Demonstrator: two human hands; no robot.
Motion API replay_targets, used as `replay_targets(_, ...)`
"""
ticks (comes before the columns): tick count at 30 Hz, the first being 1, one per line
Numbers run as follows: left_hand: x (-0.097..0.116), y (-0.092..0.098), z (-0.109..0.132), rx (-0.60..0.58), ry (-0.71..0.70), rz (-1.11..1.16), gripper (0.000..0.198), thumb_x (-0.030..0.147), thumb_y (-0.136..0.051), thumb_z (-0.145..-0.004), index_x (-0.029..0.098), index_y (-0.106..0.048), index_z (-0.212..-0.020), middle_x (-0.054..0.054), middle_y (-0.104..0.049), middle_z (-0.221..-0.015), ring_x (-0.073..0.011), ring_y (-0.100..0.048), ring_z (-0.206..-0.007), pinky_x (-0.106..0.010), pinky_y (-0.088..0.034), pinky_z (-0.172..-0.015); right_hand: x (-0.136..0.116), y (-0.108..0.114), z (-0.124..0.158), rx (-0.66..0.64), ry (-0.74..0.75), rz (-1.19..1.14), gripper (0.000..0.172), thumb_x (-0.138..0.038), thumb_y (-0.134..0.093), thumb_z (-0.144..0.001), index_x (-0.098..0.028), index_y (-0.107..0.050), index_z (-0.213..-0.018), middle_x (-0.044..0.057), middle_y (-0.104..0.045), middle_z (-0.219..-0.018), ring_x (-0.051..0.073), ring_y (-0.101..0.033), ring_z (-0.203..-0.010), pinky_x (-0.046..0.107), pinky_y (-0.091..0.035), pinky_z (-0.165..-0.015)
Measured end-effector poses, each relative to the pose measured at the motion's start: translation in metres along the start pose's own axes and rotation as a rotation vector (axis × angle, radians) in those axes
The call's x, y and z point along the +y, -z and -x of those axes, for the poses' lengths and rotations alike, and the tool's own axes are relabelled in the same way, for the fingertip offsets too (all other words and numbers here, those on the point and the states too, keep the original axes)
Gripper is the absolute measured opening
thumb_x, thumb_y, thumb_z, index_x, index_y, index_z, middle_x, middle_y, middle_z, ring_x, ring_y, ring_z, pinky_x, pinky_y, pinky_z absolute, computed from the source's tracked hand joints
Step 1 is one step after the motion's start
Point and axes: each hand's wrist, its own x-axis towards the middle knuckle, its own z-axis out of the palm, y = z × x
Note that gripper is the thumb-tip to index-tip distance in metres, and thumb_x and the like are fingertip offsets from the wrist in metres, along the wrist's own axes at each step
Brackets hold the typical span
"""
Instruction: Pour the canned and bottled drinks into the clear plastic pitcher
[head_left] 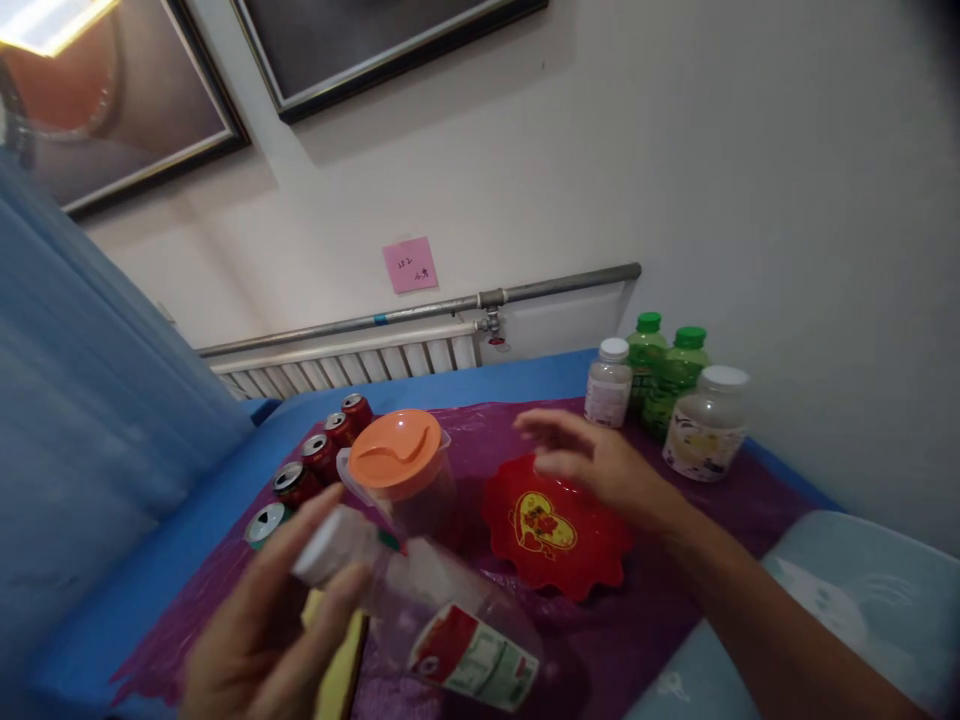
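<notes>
My left hand (259,625) is closed round the neck of a clear plastic bottle (442,625) with a white cap and a red, white and green label. The bottle lies tilted, cap toward the upper left. My right hand (592,460) hovers with fingers stretched out above a red scalloped plate (600,560) that has a yellow heart in its middle. A clear pitcher with an orange lid (395,455) stands just left of the plate, behind the bottle.
A purple cloth (652,620) covers a blue table. Several drink cans (319,455) line its left side. Two green bottles (664,375), a small white-capped jar (609,385) and a larger jar (706,425) stand at the back right by the wall. A radiator (345,365) runs behind.
</notes>
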Motion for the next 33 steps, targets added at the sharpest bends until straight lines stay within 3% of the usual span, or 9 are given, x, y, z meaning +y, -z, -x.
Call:
replay_targets(3,0.011,-0.036,0.005,-0.013,-0.01,0.121,0.042,0.043,-0.067,-0.08,0.03,-0.064,-0.12,-0.002,-0.069,-0.117,-0.0228,-0.068,-0.099,-0.031,-0.059,-0.079,-0.029,-0.018,0.022,-0.439,-0.011,0.025,0.082,-0.038,-0.081,-0.059,-0.029,-0.053,-0.135,0.005,-0.054,-0.14,0.028,-0.05,-0.128,0.043,-0.039,-0.107)
replay_targets(6,0.018,-0.052,0.009,0.039,0.007,0.201,0.04,0.04,-0.069,-0.08,0.032,-0.064,-0.119,-0.001,-0.068,-0.12,-0.0228,-0.067,-0.102,-0.03,-0.059,-0.081,-0.034,-0.029,0.033,-0.558,-0.062,0.007,0.095,-0.032,-0.084,-0.054,-0.026,-0.046,-0.141,0.008,-0.051,-0.142,0.028,-0.051,-0.126,0.04,-0.042,-0.104)
replay_targets(10,0.016,-0.056,0.019,-0.054,0.124,0.254,0.047,0.042,-0.07,-0.078,0.028,-0.063,-0.122,-0.005,-0.068,-0.121,-0.0264,-0.068,-0.102,-0.037,-0.059,-0.084,-0.027,-0.028,0.033,-0.629,-0.151,-0.045,0.076,-0.021,-0.079,-0.057,-0.028,-0.054,-0.128,0.002,-0.067,-0.111,0.018,-0.064,-0.091,0.026,-0.051,-0.074)
replay_targets(12,0.012,-0.056,0.024,-0.047,0.21,0.306,0.047,0.043,-0.072,-0.076,0.027,-0.063,-0.12,-0.005,-0.069,-0.119,-0.0263,-0.069,-0.099,-0.036,-0.06,-0.08,-0.024,-0.025,0.033,-0.582,-0.102,0.004,0.069,-0.018,-0.076,-0.058,-0.028,-0.057,-0.123,0.0,-0.067,-0.105,0.016,-0.063,-0.084,0.024,-0.049,-0.07)
replay_targets(15,0.005,-0.056,0.029,0.004,0.302,0.392,0.047,0.038,-0.077,-0.071,0.027,-0.064,-0.114,-0.003,-0.071,-0.113,-0.0234,-0.07,-0.093,-0.03,-0.061,-0.074,-0.021,-0.026,0.035,-0.479,0.033,0.154,0.063,-0.019,-0.075,-0.059,-0.027,-0.059,-0.12,0.001,-0.065,-0.11,0.018,-0.061,-0.09,0.029,-0.047,-0.078)
replay_targets(22,-0.025,-0.044,0.03,-0.076,0.535,0.4,0.044,0.041,-0.078,-0.068,0.021,-0.064,-0.105,-0.005,-0.073,-0.101,-0.0228,-0.07,-0.092,-0.029,-0.059,-0.075,-0.002,-0.03,0.029,-0.382,0.207,0.446,0.05,-0.021,-0.07,-0.064,-0.028,-0.061,-0.113,0.004,-0.065,-0.111,0.026,-0.057,-0.103,0.042,-0.041,-0.092)
replay_targets(26,-0.056,-0.046,0.042,-0.301,0.441,0.12,0.04,0.041,-0.074,-0.069,0.021,-0.066,-0.103,-0.007,-0.072,-0.1,-0.0245,-0.068,-0.092,-0.036,-0.056,-0.08,0.01,-0.024,0.019,-0.166,0.071,0.37,0.062,-0.02,-0.07,-0.059,-0.026,-0.057,-0.12,0.006,-0.064,-0.117,0.029,-0.058,-0.107,0.046,-0.042,-0.095)
replay_targets(29,-0.087,-0.062,0.062,-0.504,0.34,-0.046,0.033,0.031,-0.066,-0.072,0.021,-0.069,-0.103,-0.009,-0.072,-0.102,-0.0258,-0.066,-0.095,-0.043,-0.052,-0.088,0.018,-0.022,0.013,-0.021,-0.054,0.086,0.073,-0.025,-0.072,-0.059,-0.025,-0.049,-0.129,0.007,-0.062,-0.122,0.029,-0.061,-0.109,0.044,-0.047,-0.093)
replay_targets(33,-0.117,-0.077,0.079,-0.55,0.232,-0.102,0.039,0.021,-0.062,-0.071,0.022,-0.068,-0.11,-0.01,-0.069,-0.114,-0.0285,-0.061,-0.11,-0.055,-0.037,-0.106,0.026,-0.021,0.009,0.02,-0.08,-0.15,0.074,-0.026,-0.077,-0.057,-0.024,-0.049,-0.126,0.008,-0.063,-0.124,0.029,-0.062,-0.113,0.042,-0.05,-0.095)
